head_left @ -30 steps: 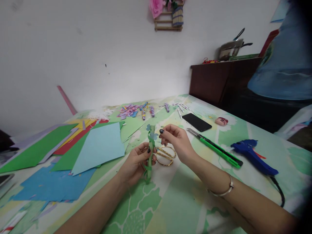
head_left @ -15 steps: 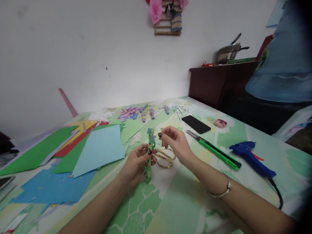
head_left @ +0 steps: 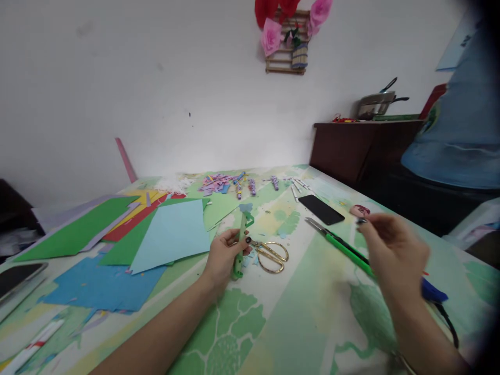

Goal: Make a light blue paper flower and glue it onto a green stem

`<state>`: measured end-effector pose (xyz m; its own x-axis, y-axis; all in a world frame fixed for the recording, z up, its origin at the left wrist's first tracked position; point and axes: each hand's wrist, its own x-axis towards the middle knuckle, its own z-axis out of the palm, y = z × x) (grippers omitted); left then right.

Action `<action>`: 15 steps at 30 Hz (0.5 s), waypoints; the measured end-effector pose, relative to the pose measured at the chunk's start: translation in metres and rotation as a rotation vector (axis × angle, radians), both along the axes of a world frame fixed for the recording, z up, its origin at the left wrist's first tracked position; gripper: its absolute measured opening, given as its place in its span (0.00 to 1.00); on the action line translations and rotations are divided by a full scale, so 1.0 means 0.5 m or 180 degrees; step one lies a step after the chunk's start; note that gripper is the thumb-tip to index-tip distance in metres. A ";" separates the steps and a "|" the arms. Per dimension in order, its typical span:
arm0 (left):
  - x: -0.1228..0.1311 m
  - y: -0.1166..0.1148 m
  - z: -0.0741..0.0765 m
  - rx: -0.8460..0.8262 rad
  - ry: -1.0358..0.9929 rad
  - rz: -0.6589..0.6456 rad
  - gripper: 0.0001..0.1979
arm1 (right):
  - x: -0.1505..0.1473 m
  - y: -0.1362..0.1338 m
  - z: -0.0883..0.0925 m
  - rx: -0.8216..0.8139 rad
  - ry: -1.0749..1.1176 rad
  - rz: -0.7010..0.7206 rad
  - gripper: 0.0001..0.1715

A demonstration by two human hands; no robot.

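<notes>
My left hand (head_left: pixel 228 255) grips a slim light-green paper tube (head_left: pixel 242 224) in its closed fingers, holding it nearly upright. Curled green paper pieces stick out from its sides, and a small blue paper shape (head_left: pixel 246 208) sits at its top. Just right of that hand lies a pair of gold-handled scissors (head_left: pixel 269 256). My right hand (head_left: pixel 394 255) is raised at the right, its thumb and forefinger close together in a blurred pinch; anything between them is too small to make out. It covers most of the blue glue gun (head_left: pixel 434 291) and the end of the green utility knife (head_left: pixel 344 250).
Coloured paper sheets (head_left: pixel 172 234) spread over the left side, beside a phone (head_left: pixel 21 278). A black phone (head_left: pixel 321 209), a pink case (head_left: pixel 359 210), small decorated tubes (head_left: pixel 252 186) and paper scraps (head_left: pixel 216 183) lie farther back. A water jug (head_left: pixel 457 130) stands at right.
My right hand has moved away from the green tube to the right, in front of the glue gun. My left hand still holds the tube. The view has shifted slightly.
</notes>
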<state>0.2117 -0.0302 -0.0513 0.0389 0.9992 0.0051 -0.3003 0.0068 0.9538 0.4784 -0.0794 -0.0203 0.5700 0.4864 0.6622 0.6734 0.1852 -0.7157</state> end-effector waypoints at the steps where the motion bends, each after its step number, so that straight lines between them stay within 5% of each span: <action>1: 0.001 0.000 -0.002 0.0066 -0.0044 -0.0017 0.15 | 0.023 -0.022 -0.009 -0.0198 -0.0203 -0.0432 0.11; 3: 0.002 -0.001 -0.005 0.0142 -0.0143 -0.0061 0.13 | 0.061 -0.059 -0.029 -0.0663 -0.0595 -0.1144 0.11; 7: 0.007 -0.005 -0.002 0.0060 -0.0271 -0.0106 0.14 | 0.112 -0.095 -0.075 -0.1384 -0.1045 -0.1696 0.23; 10: 0.009 -0.008 0.003 0.0015 -0.0418 -0.0049 0.13 | 0.134 -0.093 -0.112 -0.2090 -0.0894 -0.1709 0.34; 15: 0.001 0.003 0.008 0.0109 -0.0701 0.0137 0.10 | 0.174 -0.080 -0.151 -0.2214 -0.0789 -0.1554 0.37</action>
<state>0.2123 -0.0287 -0.0473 -0.0094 0.9990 0.0428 -0.5008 -0.0418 0.8646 0.5652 -0.1194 -0.0957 0.6987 0.5649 0.4390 0.7142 -0.5863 -0.3823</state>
